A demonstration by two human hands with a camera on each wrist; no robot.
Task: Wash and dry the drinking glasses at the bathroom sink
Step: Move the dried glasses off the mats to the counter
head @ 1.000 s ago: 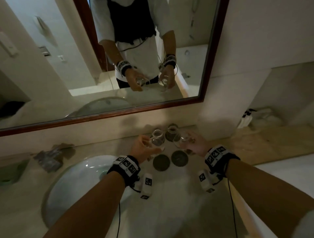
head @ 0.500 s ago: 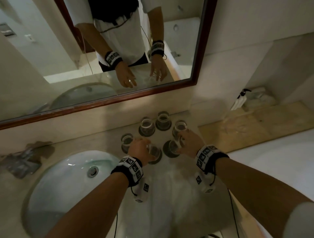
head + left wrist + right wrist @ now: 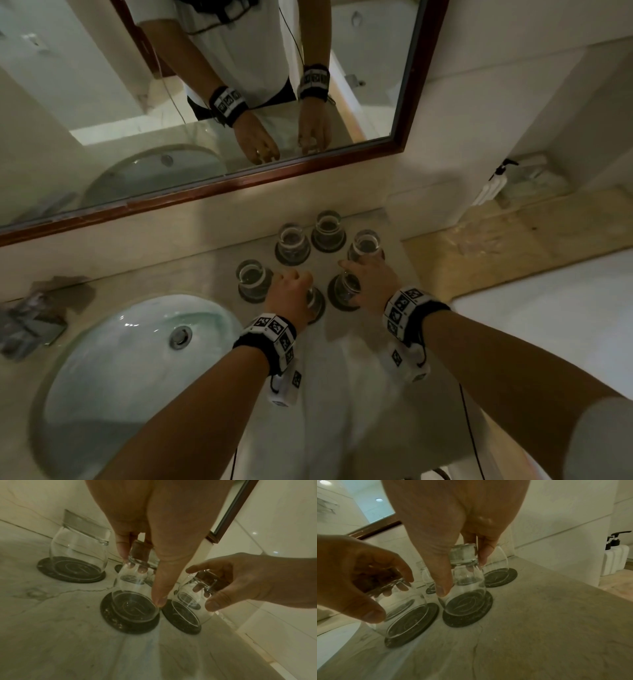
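Beside the sink (image 3: 113, 346) we see four upturned glasses (image 3: 325, 224) parked on coasters (image 3: 342, 301), while our left hand (image 3: 291, 294) and right hand (image 3: 371, 279) each grip one more upside down onto its coaster, so we judge the job nearly done.

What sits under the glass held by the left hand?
A dark round coaster lies under the upside-down glass gripped by the left hand. Whether the rim fully touches it is unclear.

A wood-framed mirror (image 3: 407, 113) hangs above the counter (image 3: 349, 377); white pump bottles (image 3: 615, 559) (black tops) stand at the right; crumpled wrappers (image 3: 37, 318) lie far left.
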